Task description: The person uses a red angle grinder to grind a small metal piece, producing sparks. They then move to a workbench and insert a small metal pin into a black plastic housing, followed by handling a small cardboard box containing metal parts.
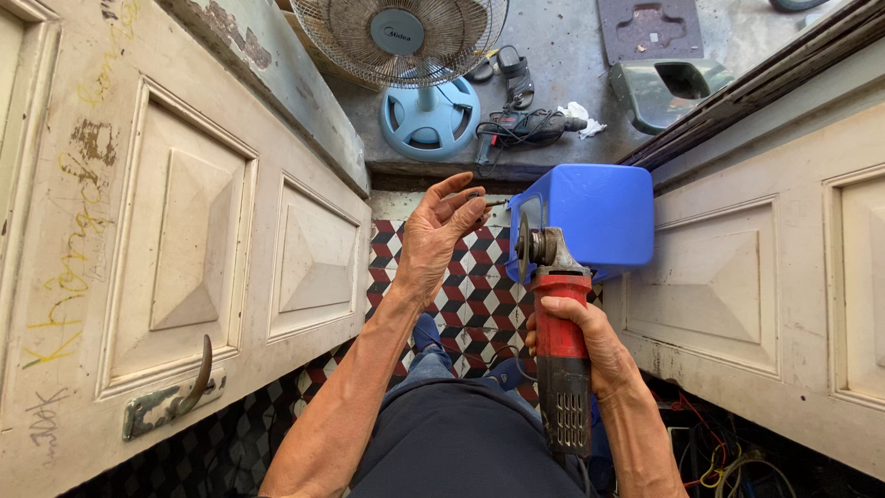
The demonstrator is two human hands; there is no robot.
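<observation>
Head view, looking straight down between two panelled doors. Right hand (590, 346) wraps closed around the red body of an angle grinder (558, 360), tool pointing away from the person, its grey disc (523, 244) standing on edge at the far end. Grinder sits right of centre, above the person's lap, its head just in front of a blue plastic stool (590, 217).

Left hand (442, 235) is raised left of the disc, thumb and fingertips pinched together on a small dark metal piece (493, 201) (too small to tell what it is). That piece is held near the top of the disc; contact between them cannot be made out.

Floor below the hands: red, black and white patterned tiles (470, 286). Left door (184, 240) is cream, with yellow scrawl and a curved metal handle (189, 387) near the bottom. Right door (756, 286) is cream too, paint scuffed along its lower edge; tangled coloured wires (710, 456) lie near its foot.

Far side, on a concrete step: pale blue standing fan (415, 65), a dark power drill (521, 127) with its cord beside the fan's base, a white rag (583, 118) just right of the drill, a pair of sandals (512, 74) further back, a dark green plastic piece (664, 90) to the right.
</observation>
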